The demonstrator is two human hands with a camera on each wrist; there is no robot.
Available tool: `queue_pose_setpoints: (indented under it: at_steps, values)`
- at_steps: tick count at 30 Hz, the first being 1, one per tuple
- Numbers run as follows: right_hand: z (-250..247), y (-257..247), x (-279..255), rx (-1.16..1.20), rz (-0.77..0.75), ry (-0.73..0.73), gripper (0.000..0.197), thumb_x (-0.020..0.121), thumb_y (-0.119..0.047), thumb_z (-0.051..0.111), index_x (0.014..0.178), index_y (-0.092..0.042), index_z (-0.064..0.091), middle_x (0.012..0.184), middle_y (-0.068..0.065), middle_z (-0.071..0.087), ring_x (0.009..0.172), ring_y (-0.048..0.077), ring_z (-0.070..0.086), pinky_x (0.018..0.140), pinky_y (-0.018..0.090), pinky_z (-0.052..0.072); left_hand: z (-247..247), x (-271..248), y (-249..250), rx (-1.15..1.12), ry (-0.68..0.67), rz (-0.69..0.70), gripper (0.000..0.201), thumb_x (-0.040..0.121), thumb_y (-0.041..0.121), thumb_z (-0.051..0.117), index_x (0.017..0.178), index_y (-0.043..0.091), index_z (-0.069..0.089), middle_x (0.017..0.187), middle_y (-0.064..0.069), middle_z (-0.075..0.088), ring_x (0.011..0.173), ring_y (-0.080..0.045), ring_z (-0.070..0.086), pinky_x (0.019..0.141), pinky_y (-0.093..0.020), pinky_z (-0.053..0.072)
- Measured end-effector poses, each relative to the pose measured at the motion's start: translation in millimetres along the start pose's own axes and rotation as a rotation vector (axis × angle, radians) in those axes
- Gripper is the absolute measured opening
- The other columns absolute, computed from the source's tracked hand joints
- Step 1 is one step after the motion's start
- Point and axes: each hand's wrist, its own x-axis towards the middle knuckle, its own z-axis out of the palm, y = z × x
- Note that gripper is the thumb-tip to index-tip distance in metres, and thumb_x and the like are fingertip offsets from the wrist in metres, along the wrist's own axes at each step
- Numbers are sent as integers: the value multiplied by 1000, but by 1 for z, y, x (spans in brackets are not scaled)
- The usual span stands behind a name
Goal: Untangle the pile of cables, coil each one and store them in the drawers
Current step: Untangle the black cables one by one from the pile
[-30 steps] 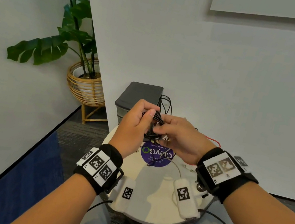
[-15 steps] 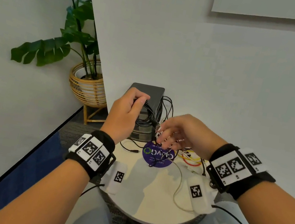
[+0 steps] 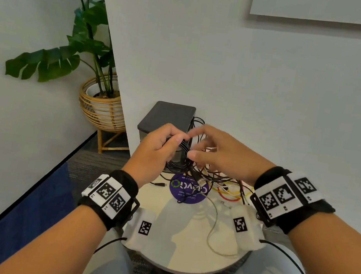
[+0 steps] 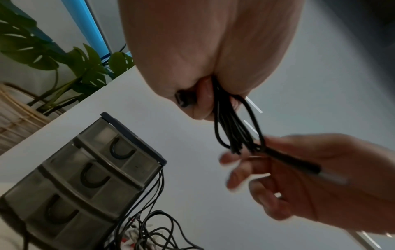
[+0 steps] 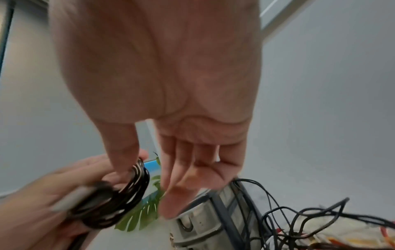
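Two hands work above the round pale table [image 3: 178,254]: the left hand [image 3: 156,154] grips a black coiled cable [image 3: 183,151] before the grey three-drawer cabinet [image 3: 168,116]; the right hand [image 3: 222,154], fingers loosely spread, touches it. Loops could spring loose if the grip slackens.

Drawer unit [image 3: 169,120] fronts face the hands, unblocked. Loose cable tangle [image 3: 220,180] crowds its right side. Bare tabletop [image 3: 179,245] nearer the person.

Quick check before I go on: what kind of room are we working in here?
Probably an office or lounge corner, not a workshop: a small round side table against plain white walls, grey carpet with a blue section, and a potted monstera in a rattan stand.
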Motion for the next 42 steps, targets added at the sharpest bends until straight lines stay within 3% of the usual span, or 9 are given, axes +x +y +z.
queue_pose_setpoints:
  at_steps: [9, 15, 17, 20, 24, 29, 34, 39, 42]
  values:
    - [23, 10, 2, 2, -200, 51, 29, 84, -10, 80, 106, -26, 69, 95, -7, 66, 58, 7, 56, 59, 26, 48, -2, 0, 6, -112, 19, -94, 21, 109, 22, 44, 111, 14, 63, 77, 2, 65, 75, -15, 63, 75, -32, 55]
    - [21, 11, 2, 68, -197, 72, 29, 85, -1, 76, 104, -21, 72, 90, 2, 67, 67, 12, 61, 67, 23, 50, -8, 1, -9, -82, -114, -388, 61, 91, 73, 34, 111, 27, 70, 108, 1, 73, 107, -17, 66, 104, -43, 48]
    - [19, 10, 1, 74, -203, 78, 29, 86, 2, 74, 105, -20, 73, 91, 5, 68, 72, 11, 66, 73, 24, 54, -9, 1, -6, -139, -77, -450, 51, 105, 56, 33, 96, 22, 71, 80, 7, 74, 80, -4, 69, 82, -24, 53]
    - [18, 12, 0, 72, -208, 86, 28, 87, 1, 73, 105, -21, 73, 91, 6, 68, 76, 10, 67, 75, 23, 53, -13, 2, -3, -245, -64, -545, 42, 110, 26, 36, 74, 14, 56, 49, 10, 45, 46, -8, 35, 43, -15, 26]
    - [19, 17, -2, 73, -203, 97, 29, 88, 2, 72, 105, -22, 71, 90, 0, 68, 76, 8, 67, 74, 23, 52, -23, 1, -8, -277, -125, -569, 21, 106, 16, 43, 98, 4, 58, 62, 1, 34, 50, -10, 24, 43, -19, 21]
    - [18, 15, -2, 89, -211, 114, 53, 91, 2, 67, 127, -35, 53, 111, 4, 64, 85, 17, 72, 80, 37, 61, -29, 0, -3, -242, -201, -446, 36, 109, 21, 42, 98, 12, 75, 68, 4, 32, 57, -7, 26, 49, -21, 21]
    - [25, 8, 2, -218, -194, 43, 69, 100, -2, 52, 157, -35, 30, 118, -4, 54, 84, 0, 54, 78, 15, 43, -19, -2, 6, -539, -112, -532, 34, 107, 24, 43, 99, 2, 68, 67, 3, 38, 57, -8, 27, 52, -26, 16]
    - [28, 3, 1, -328, -159, 38, 70, 103, -5, 48, 160, -32, 19, 109, 3, 47, 96, 12, 49, 84, 17, 40, -12, -6, 15, -377, -143, -432, 35, 110, 24, 42, 121, -2, 63, 71, 5, 69, 55, -3, 55, 48, -15, 35]
    - [30, -2, -2, -264, -123, 32, 67, 104, -20, 53, 160, -32, 19, 112, 5, 50, 97, 18, 54, 84, 24, 47, -11, -6, 13, -227, -114, -393, 28, 108, 31, 46, 116, 15, 68, 106, -15, 73, 100, -36, 69, 87, -47, 58]
